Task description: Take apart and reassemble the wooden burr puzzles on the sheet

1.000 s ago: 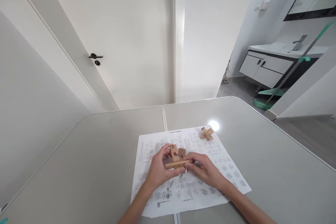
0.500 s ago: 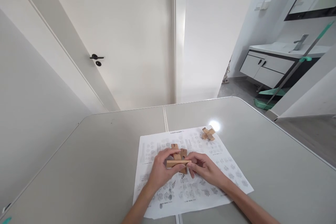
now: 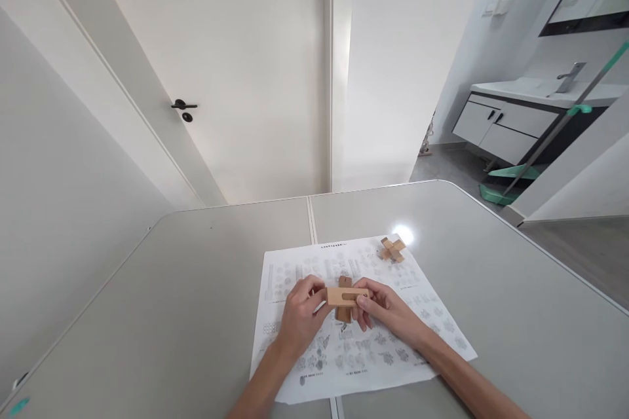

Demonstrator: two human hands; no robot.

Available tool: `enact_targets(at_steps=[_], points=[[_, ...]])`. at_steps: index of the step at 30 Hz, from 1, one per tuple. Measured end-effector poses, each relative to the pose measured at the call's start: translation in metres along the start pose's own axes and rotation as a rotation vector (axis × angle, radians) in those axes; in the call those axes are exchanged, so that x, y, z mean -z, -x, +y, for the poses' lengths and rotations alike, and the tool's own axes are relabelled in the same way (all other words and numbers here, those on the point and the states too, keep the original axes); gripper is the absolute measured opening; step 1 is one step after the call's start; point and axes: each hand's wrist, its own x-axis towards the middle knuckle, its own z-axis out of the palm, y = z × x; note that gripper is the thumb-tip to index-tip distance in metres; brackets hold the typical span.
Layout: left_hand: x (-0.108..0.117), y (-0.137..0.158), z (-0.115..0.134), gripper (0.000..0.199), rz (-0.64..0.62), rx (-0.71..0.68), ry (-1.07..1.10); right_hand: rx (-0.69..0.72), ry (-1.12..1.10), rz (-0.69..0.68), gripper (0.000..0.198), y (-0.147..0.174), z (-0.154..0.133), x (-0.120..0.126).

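Note:
Between my two hands is a light wooden puzzle piece (image 3: pixel 336 296) with a long slot cut in its face, lying crosswise. My left hand (image 3: pixel 301 309) pinches its left end with thumb and fingers. At the other end, my right hand (image 3: pixel 386 309) grips it, the thumb over the slot's right side. Behind or under this piece, a darker wooden piece (image 3: pixel 344 315) points away from me; I cannot tell whether the two touch. Both are over a printed instruction sheet (image 3: pixel 378 370) covered in small grey diagrams.
An interlocked wooden cross puzzle (image 3: pixel 392 249) sits on the sheet's far right corner. The grey table (image 3: pixel 147 314) has a seam down its middle. Beyond its far edge stands a white door (image 3: pixel 255 78); a sink cabinet (image 3: pixel 511 121) and green dustpan (image 3: pixel 496 194) are at right.
The crosswise piece has turned so its slotted face shows. The piece marked with a 3 no longer shows separately behind it. My left hand's fingers have drawn back to the left end.

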Motion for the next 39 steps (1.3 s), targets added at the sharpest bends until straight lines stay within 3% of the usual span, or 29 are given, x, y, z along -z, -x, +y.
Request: enact_targets(at_steps=[8, 17, 21, 24, 27, 29, 34, 39], points=[[-0.001, -0.003, 0.009, 0.017, -0.095, -0.114, 0.121, -0.032, -0.002, 0.01, 0.036, 0.002, 0.006, 0.006], [-0.002, 0.0, 0.006, 0.013, -0.135, -0.041, 0.103, -0.042, -0.037, 0.084, 0.038, 0.0, 0.008, 0.007], [-0.001, 0.002, 0.007, 0.013, -0.148, 0.087, 0.112, -0.04, -0.142, 0.185, 0.043, 0.0, 0.003, 0.012], [0.001, 0.0, 0.011, 0.015, -0.129, 0.214, 0.114, -0.028, -0.009, 0.298, 0.045, 0.001, -0.001, 0.019], [0.002, -0.005, 0.013, 0.022, -0.107, 0.261, 0.062, -0.073, 0.207, 0.329, 0.046, 0.001, -0.004, 0.023], [0.001, -0.006, 0.012, 0.023, -0.095, 0.256, 0.026, -0.075, 0.314, 0.289, 0.045, 0.001, -0.005, 0.024], [-0.005, -0.005, 0.007, 0.022, -0.029, 0.267, -0.035, -0.116, 0.484, 0.026, 0.04, 0.002, -0.005, 0.024], [-0.007, -0.003, 0.005, 0.023, -0.006, 0.275, -0.088, -0.081, 0.672, 0.113, 0.035, 0.002, 0.002, 0.023]])
